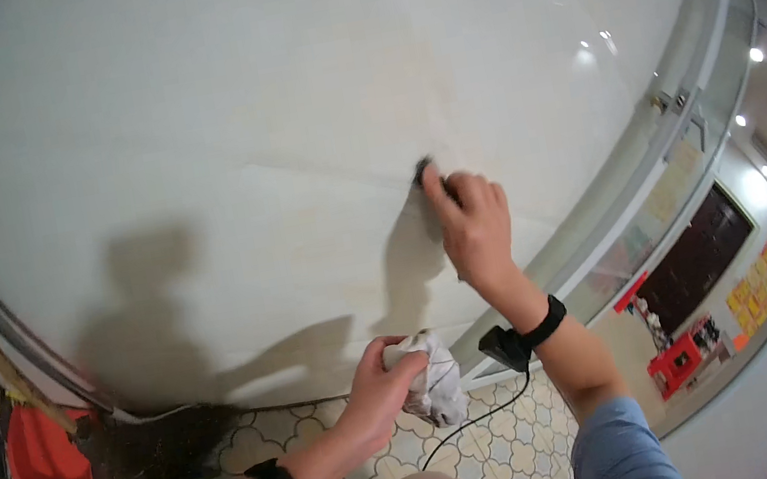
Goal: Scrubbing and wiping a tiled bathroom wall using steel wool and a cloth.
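Observation:
A crumpled whitish cloth with dark marks (436, 381) is bunched in my left hand (382, 395), its fingers closed round it, low in front of the large white wall surface (275, 75). My right hand (477, 221) reaches up to that surface. Its fingers are closed on a small black object (423, 170), which sits at the surface. Most of the object is covered by my fingers, so its kind cannot be made out.
A red dustpan (46, 448) and a dark-bristled broom (163, 469) stand at lower left, beside long handles. Patterned tiles (499, 443) cover the floor. Along the right runs a pale frame with glass (648, 215); a red object (676, 365) shows beyond it. A black cable (475, 419) hangs below my right wrist.

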The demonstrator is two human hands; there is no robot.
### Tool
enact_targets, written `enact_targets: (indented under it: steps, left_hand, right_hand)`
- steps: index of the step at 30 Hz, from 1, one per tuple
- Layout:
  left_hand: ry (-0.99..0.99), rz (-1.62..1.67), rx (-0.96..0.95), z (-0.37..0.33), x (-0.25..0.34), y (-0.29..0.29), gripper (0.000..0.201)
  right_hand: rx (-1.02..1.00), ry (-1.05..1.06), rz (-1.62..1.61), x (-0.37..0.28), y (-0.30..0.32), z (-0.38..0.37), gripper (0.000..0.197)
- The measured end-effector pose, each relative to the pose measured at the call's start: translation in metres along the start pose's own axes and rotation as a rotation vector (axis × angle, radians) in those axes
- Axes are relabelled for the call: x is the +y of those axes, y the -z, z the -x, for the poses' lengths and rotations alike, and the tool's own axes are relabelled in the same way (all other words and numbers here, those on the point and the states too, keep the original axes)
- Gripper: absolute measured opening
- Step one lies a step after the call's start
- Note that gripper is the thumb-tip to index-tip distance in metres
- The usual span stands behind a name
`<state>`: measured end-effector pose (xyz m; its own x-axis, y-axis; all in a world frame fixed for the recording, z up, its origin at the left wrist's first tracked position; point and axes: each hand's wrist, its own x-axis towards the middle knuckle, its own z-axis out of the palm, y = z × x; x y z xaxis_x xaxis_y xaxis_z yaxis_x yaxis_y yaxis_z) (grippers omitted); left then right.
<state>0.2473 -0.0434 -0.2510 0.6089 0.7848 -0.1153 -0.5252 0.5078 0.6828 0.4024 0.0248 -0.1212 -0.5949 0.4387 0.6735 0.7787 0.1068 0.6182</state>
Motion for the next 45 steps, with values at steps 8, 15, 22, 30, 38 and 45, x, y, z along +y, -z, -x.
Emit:
enact_targets:
  steps: [8, 15, 22, 30, 38, 45]
  left_hand:
    - [-0.057, -0.044, 0.01, -0.007, -0.011, 0.011, 0.04]
    - [-0.062, -0.021, 0.007, -0.007, -0.005, 0.011, 0.044]
    - [-0.018, 0.027, 0.033, -0.014, -0.013, 0.02, 0.044]
    - [-0.053, -0.005, 0.04, -0.016, -0.011, 0.024, 0.041]
    - [0.002, 0.025, -0.017, -0.012, -0.02, 0.023, 0.043]
    - [-0.035, -0.003, -0.009, -0.011, -0.012, 0.022, 0.045]
  right_hand:
    - [-0.002, 0.332, -0.038, -0.072, 0.008, -0.075, 0.052]
    - [-0.054, 0.282, 0.059, -0.04, 0.014, -0.038, 0.048]
    - [-0.095, 0.247, 0.09, -0.065, 0.01, -0.06, 0.05]
    - [-0.045, 0.215, 0.088, -0.039, 0.009, -0.037, 0.047]
    - [0.049, 0.143, 0.198, -0.031, 0.021, -0.082, 0.05]
    - [0.042, 0.198, 0.173, -0.033, 0.018, -0.072, 0.05]
